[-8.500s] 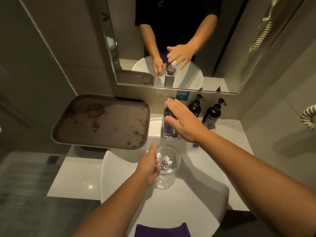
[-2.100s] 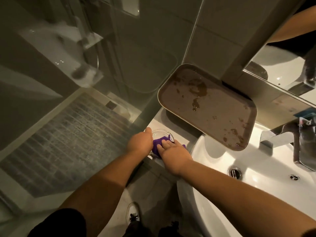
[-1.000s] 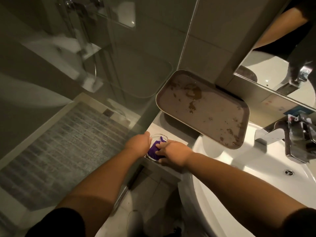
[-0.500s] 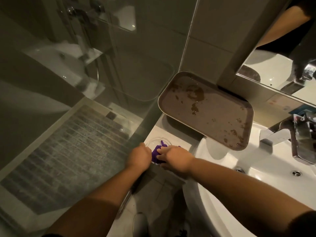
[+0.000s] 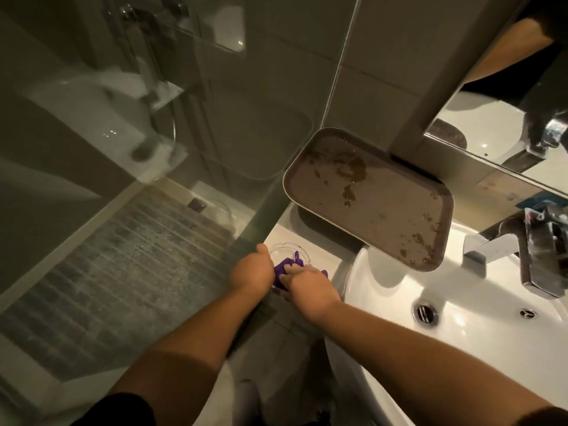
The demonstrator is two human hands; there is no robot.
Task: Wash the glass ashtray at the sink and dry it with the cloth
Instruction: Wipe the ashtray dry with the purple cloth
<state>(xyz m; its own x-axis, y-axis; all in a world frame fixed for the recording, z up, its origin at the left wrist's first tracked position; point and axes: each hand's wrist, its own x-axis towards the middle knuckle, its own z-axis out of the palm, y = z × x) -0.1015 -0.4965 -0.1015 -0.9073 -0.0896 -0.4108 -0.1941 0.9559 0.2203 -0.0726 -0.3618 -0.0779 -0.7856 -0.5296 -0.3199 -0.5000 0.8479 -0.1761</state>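
Observation:
The clear glass ashtray (image 5: 284, 248) rests on the white counter (image 5: 322, 250) left of the sink (image 5: 461, 290). My left hand (image 5: 252, 270) grips the ashtray's left rim, thumb on top. My right hand (image 5: 310, 285) presses a purple cloth (image 5: 284, 267) down into the ashtray's bowl, fingers curled on the fabric. Most of the ashtray is hidden under both hands and the cloth.
A brown wet tray (image 5: 368, 198) overhangs the counter and sink rim just behind the ashtray. The chrome faucet (image 5: 531, 253) stands at the right, the drain (image 5: 425, 312) below it. A glass shower screen (image 5: 153, 149) borders the counter's left edge. A mirror (image 5: 491, 127) hangs above.
Since the rinse under the faucet, the ashtray went left onto the counter. Over the last second my right hand keeps rubbing the cloth inside it; my left hand still holds the rim.

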